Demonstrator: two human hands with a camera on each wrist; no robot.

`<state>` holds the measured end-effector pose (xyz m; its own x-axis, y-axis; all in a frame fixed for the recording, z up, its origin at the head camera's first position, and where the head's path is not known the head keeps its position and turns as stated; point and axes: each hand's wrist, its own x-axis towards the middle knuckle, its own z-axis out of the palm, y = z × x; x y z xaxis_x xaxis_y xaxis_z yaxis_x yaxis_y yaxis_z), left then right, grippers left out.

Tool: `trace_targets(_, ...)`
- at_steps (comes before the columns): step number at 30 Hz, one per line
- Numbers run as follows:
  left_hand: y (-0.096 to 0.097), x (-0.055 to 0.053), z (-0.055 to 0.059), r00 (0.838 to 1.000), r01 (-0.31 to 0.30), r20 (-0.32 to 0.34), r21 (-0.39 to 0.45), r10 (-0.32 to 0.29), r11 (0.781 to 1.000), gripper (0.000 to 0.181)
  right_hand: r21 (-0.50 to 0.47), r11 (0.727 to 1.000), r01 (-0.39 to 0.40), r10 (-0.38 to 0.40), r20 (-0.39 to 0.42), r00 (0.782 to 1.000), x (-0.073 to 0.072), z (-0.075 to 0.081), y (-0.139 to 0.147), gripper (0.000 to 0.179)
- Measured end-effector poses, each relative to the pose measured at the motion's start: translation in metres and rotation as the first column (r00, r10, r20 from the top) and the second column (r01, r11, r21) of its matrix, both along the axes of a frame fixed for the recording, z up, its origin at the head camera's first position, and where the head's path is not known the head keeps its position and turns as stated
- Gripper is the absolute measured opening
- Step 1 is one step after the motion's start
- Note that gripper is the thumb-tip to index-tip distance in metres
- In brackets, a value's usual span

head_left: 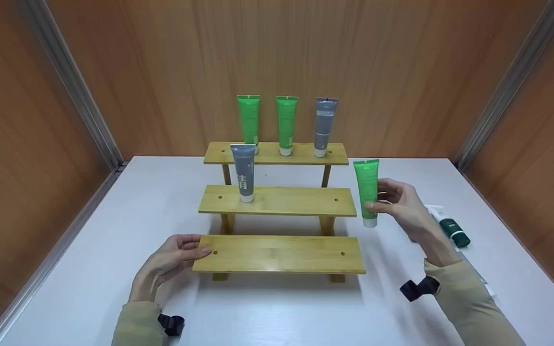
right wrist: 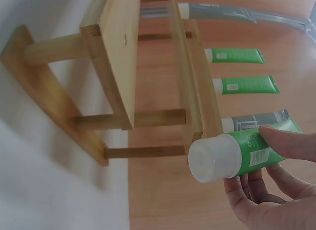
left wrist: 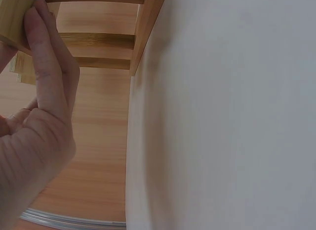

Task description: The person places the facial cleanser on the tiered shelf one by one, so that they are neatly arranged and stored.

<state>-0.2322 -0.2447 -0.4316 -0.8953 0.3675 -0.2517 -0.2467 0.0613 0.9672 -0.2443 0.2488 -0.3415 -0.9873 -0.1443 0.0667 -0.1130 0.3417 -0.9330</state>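
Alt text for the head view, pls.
A right hand holds a green tube cap-down beside a three-tier wooden stand; the left hand grips the bottom tier's left end. Two green tubes and one gray tube stand on the top tier, another gray tube on the middle. Other items lie far right, partly hidden.

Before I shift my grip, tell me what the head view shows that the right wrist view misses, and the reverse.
Head view only: the left hand gripping the left end of the stand's bottom tier, and a dark green and white tube lying on the table at right.

Right wrist view only: the barcode on the held green tube and the flat end of its white cap.

Both: the right hand holding that tube, the wooden stand, two upright green tubes and two grey-blue tubes.
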Motion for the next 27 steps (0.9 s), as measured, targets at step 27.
trace_targets(27, -0.001, 0.0, 0.0, 1.0, 0.014, -0.002, 0.017, -0.014, 1.0, 0.064, -0.089, 0.988, -0.129, 0.12, -0.102, 0.988, -0.03, 0.014, -0.06, 0.052)
